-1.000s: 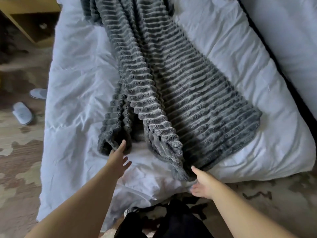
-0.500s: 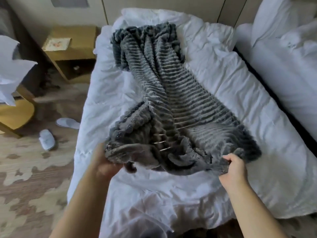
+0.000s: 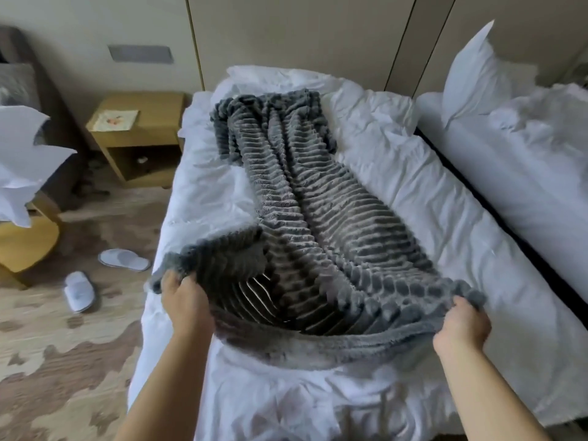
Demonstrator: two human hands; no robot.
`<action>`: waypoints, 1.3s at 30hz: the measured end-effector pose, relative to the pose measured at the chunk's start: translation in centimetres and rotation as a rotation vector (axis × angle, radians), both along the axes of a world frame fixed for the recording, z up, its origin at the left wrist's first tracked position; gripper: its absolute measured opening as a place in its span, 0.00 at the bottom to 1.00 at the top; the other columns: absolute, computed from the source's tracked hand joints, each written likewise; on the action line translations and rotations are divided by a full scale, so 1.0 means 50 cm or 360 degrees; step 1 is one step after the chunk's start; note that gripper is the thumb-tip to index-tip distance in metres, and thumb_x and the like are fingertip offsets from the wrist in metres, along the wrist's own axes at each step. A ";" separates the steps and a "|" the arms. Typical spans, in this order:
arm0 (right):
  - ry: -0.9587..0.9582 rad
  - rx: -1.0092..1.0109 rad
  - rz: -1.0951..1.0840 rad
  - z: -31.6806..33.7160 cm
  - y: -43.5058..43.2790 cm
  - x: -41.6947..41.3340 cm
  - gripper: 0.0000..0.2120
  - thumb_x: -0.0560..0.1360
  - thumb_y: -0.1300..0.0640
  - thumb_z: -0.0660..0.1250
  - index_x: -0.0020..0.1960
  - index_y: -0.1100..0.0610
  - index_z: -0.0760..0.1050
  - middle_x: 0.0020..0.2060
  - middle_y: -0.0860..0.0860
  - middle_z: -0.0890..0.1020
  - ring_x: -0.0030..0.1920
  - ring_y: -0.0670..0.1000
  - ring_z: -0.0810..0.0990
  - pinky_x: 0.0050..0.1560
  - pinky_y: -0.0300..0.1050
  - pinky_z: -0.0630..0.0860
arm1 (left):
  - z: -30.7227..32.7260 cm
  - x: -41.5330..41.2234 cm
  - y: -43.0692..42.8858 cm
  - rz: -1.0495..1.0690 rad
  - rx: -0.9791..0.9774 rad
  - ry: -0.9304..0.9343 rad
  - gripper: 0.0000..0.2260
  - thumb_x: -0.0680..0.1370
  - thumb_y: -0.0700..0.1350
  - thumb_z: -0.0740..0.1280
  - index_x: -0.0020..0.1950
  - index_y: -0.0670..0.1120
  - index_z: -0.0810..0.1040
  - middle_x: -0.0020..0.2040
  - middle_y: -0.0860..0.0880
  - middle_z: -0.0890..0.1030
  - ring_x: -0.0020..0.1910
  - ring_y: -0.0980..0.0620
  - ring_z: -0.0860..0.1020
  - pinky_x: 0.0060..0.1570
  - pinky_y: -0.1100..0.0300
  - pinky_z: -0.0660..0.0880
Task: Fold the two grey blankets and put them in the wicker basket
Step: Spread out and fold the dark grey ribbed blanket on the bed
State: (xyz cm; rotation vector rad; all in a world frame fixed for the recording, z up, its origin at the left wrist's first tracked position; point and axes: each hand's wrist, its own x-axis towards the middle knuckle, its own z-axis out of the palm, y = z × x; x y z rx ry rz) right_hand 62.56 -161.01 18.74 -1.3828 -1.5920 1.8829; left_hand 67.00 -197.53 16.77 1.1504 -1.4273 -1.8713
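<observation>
Grabbed and lifted the near edge of the grey blanket (image 3: 318, 202) on the bed (image 3: 429, 192) with left hand (image 3: 184, 300) and right hand (image 3: 461, 326) squeezed tight on it, wide apart, likely starting the first fold.

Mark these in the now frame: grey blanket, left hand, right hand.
grey blanket (image 3: 318, 198): head view, on the ribbed middle stretch.
left hand (image 3: 185, 300): head view, on the back of the hand gripping the blanket's near left corner.
right hand (image 3: 461, 329): head view, on the back of the hand gripping the near right corner.
</observation>
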 end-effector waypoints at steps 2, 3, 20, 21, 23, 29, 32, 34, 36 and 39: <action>0.0307 0.0256 0.0080 0.027 -0.020 -0.002 0.13 0.77 0.59 0.62 0.60 0.54 0.77 0.55 0.50 0.80 0.54 0.52 0.78 0.56 0.46 0.72 | 0.047 -0.028 0.015 -0.0155 -0.0160 0.0196 0.12 0.74 0.39 0.62 0.54 0.45 0.80 0.50 0.47 0.80 0.51 0.51 0.76 0.56 0.55 0.73; 0.0408 0.0415 0.0210 0.037 -0.043 0.000 0.14 0.77 0.58 0.62 0.61 0.54 0.77 0.56 0.51 0.80 0.56 0.51 0.78 0.59 0.46 0.72 | 0.063 -0.037 0.030 -0.0261 -0.0222 0.0307 0.10 0.74 0.41 0.63 0.51 0.48 0.82 0.46 0.50 0.81 0.48 0.54 0.77 0.54 0.59 0.73; -0.1149 0.0003 0.1748 -0.231 0.057 0.124 0.14 0.77 0.56 0.66 0.62 0.52 0.73 0.52 0.52 0.77 0.51 0.51 0.75 0.52 0.46 0.72 | -0.235 0.058 0.207 -0.1622 -0.0050 -0.1064 0.15 0.78 0.53 0.65 0.39 0.43 0.79 0.33 0.45 0.76 0.31 0.50 0.72 0.36 0.60 0.67; -0.1128 -0.0043 0.1675 -0.236 0.073 0.103 0.12 0.77 0.56 0.65 0.61 0.54 0.74 0.49 0.53 0.78 0.50 0.52 0.76 0.55 0.48 0.72 | -0.237 0.041 0.209 -0.1467 0.0039 -0.1047 0.15 0.78 0.54 0.65 0.40 0.43 0.78 0.37 0.44 0.78 0.37 0.48 0.75 0.40 0.58 0.69; -0.1127 -0.0095 0.1597 -0.250 0.100 0.058 0.11 0.78 0.56 0.63 0.59 0.58 0.73 0.45 0.55 0.78 0.47 0.55 0.78 0.56 0.50 0.73 | -0.236 0.005 0.208 -0.1162 0.0321 -0.1034 0.15 0.77 0.57 0.65 0.47 0.44 0.77 0.43 0.43 0.78 0.45 0.45 0.77 0.45 0.54 0.72; -0.1112 -0.0365 0.1458 -0.330 0.149 -0.073 0.15 0.80 0.55 0.61 0.63 0.61 0.69 0.45 0.60 0.77 0.46 0.58 0.77 0.51 0.51 0.74 | -0.246 -0.081 0.217 -0.0477 0.1012 -0.0888 0.23 0.77 0.58 0.64 0.64 0.45 0.67 0.49 0.42 0.73 0.42 0.48 0.74 0.44 0.55 0.74; -0.1167 -0.0639 0.1366 -0.377 0.168 -0.128 0.20 0.80 0.54 0.60 0.68 0.64 0.66 0.49 0.62 0.77 0.57 0.62 0.76 0.59 0.54 0.71 | -0.265 -0.120 0.221 -0.0066 0.1239 -0.0625 0.22 0.80 0.52 0.62 0.73 0.49 0.63 0.53 0.41 0.73 0.53 0.47 0.76 0.53 0.57 0.72; -0.1226 -0.0769 0.1330 -0.394 0.172 -0.160 0.24 0.80 0.54 0.62 0.70 0.65 0.63 0.54 0.65 0.74 0.59 0.63 0.75 0.56 0.53 0.71 | -0.266 -0.141 0.228 0.0109 0.1226 -0.0525 0.11 0.82 0.44 0.59 0.64 0.47 0.71 0.47 0.48 0.76 0.51 0.52 0.77 0.52 0.61 0.71; -0.1239 -0.0823 0.1248 -0.410 0.171 -0.191 0.28 0.78 0.52 0.64 0.74 0.60 0.60 0.64 0.65 0.69 0.66 0.63 0.71 0.57 0.52 0.72 | -0.263 -0.164 0.237 0.0236 0.1077 -0.0494 0.08 0.81 0.38 0.56 0.51 0.45 0.74 0.35 0.55 0.81 0.39 0.59 0.77 0.41 0.68 0.72; -0.1231 -0.1037 0.1113 -0.430 0.166 -0.229 0.29 0.76 0.51 0.68 0.73 0.57 0.63 0.70 0.61 0.68 0.68 0.61 0.69 0.68 0.53 0.68 | -0.243 -0.185 0.255 0.0443 0.1074 -0.0284 0.18 0.81 0.39 0.52 0.69 0.44 0.70 0.49 0.53 0.79 0.39 0.57 0.78 0.44 0.67 0.76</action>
